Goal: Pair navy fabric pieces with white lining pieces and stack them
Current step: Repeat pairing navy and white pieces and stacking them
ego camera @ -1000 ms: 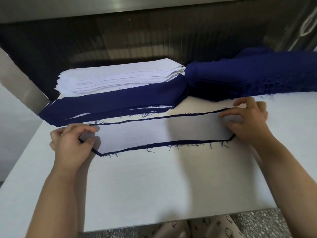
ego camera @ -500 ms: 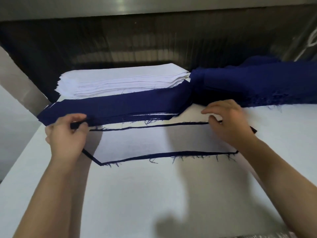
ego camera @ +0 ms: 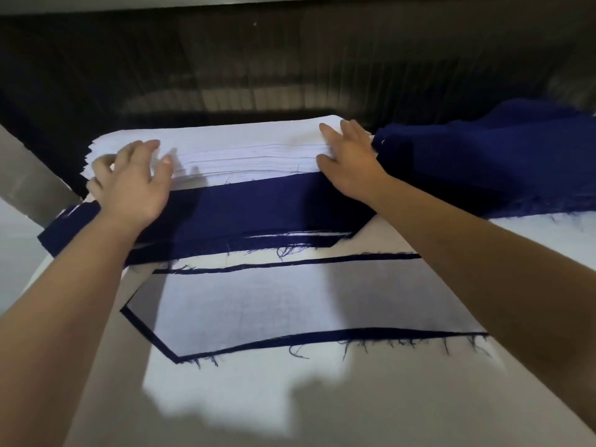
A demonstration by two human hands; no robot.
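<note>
White desk (ego camera: 290, 401), sunlit in patches, with arm shadows across it. Nearest item: one white lining piece (ego camera: 290, 304) lying flat on a navy fabric piece (ego camera: 354, 334). Navy shows only as a narrow frayed border round the white.

Just beyond: stack of navy pieces (ego camera: 258, 211), long side facing the viewer, loose threads at its near edge.

Behind and touching it: taller stack of white lining pieces (ego camera: 242, 146).

Left hand (ego camera: 129, 185): fingers spread and relaxed, palm above the left end of the navy stack, fingertips at the near left edge of the white stack, nothing gripped.

Right hand (ego camera: 348, 159): fingers straight, laid on the right end of the white stack, thumb at its front edge, nothing gripped.

Right of the white stack: loose heap of navy fabric (ego camera: 483, 162), touching it.

Rear: dark reflective wall (ego camera: 290, 66). Far left: slanted metal panel (ego camera: 29, 175).
</note>
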